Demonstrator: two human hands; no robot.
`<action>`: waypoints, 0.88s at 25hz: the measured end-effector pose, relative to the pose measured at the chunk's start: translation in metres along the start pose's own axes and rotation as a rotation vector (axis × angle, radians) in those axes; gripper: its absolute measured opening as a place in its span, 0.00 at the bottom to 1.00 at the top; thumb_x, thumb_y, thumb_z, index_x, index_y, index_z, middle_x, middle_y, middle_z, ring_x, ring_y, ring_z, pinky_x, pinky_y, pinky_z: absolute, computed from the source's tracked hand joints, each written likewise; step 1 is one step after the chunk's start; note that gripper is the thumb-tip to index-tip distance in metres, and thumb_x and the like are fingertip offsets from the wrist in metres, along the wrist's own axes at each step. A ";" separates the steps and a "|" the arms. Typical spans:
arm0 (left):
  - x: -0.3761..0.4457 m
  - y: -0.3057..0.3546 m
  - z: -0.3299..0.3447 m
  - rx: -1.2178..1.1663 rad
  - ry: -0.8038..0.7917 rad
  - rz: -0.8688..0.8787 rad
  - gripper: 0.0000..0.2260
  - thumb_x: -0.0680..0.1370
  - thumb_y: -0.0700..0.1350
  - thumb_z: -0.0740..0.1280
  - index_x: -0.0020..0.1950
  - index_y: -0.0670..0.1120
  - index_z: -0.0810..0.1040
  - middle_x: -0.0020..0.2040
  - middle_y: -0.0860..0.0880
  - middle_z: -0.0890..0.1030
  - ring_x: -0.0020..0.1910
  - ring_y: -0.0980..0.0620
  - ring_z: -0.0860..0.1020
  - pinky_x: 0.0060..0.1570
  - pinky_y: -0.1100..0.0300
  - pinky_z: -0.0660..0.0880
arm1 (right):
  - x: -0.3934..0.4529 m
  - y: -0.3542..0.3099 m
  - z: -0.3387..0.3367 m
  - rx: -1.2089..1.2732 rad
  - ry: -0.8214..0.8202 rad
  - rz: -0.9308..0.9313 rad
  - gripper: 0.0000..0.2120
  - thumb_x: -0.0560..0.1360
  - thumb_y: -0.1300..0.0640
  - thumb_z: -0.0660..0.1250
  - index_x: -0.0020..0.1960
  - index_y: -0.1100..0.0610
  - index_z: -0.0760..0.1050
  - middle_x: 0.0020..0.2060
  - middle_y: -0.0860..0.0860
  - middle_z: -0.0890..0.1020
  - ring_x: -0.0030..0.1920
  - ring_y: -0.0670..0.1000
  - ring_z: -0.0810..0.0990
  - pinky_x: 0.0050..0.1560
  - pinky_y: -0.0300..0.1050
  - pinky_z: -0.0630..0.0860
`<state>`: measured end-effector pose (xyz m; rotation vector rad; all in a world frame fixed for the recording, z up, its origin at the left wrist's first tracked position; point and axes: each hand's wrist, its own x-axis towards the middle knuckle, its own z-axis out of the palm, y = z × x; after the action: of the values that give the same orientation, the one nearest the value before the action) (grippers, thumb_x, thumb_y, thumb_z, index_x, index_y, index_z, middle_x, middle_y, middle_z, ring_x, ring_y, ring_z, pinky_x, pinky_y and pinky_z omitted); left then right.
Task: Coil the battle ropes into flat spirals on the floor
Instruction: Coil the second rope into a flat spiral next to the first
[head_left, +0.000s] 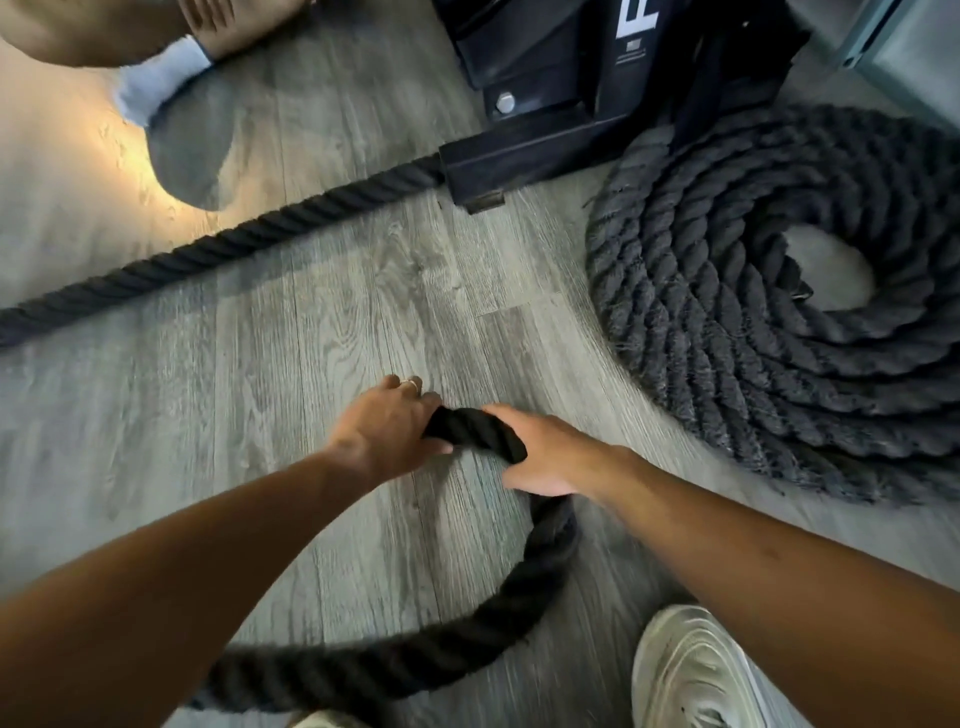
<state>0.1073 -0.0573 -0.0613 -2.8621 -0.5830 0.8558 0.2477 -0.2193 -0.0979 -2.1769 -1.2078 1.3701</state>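
1. Both hands grip the black-capped end of the loose rope (475, 428) low over the floor (311, 338): the left hand (387, 434) closes over the tip from the left, and the right hand (540, 457) clenches the rope just behind the cap.
2. From the right hand the rope curves back toward the person, past a white shoe (696, 675), and out of view at the bottom edge.
3. Thick and twisted, it looks heavy and fairly stiff; I judge it will bend only in wide arcs, so the first turn needs firm pressing.
4. The taped cap looks smoother than the rough strands, so the better hold is probably on the strands behind it.
5. A finished coil (753, 312) lies flat on the floor to the right, beside a black rack base (545, 150).
6. Another straight stretch of rope (208, 249) runs from that base to the left.
7. No containers are in view.
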 end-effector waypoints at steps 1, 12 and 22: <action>0.002 0.008 0.002 0.055 0.063 -0.039 0.28 0.79 0.68 0.55 0.67 0.48 0.71 0.58 0.46 0.77 0.57 0.46 0.77 0.51 0.55 0.74 | -0.005 0.005 0.005 0.002 0.098 -0.011 0.42 0.74 0.55 0.70 0.79 0.38 0.52 0.67 0.50 0.71 0.61 0.54 0.76 0.59 0.51 0.78; -0.018 0.036 0.005 -1.337 -0.302 -0.830 0.13 0.81 0.48 0.64 0.52 0.38 0.77 0.38 0.39 0.84 0.28 0.42 0.84 0.21 0.58 0.76 | -0.059 -0.016 0.085 -0.078 0.352 0.044 0.60 0.64 0.24 0.69 0.82 0.48 0.42 0.79 0.53 0.42 0.78 0.59 0.47 0.77 0.62 0.57; -0.016 0.030 0.024 -0.760 -0.209 -0.612 0.30 0.77 0.65 0.64 0.67 0.44 0.64 0.51 0.41 0.82 0.48 0.40 0.82 0.47 0.50 0.80 | -0.025 -0.013 0.084 0.017 0.459 -0.101 0.20 0.61 0.41 0.79 0.50 0.43 0.77 0.78 0.54 0.48 0.73 0.62 0.53 0.71 0.62 0.65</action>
<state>0.0915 -0.0915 -0.0794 -2.8236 -2.0514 0.9557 0.1654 -0.2458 -0.1172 -2.2155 -1.1004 0.7737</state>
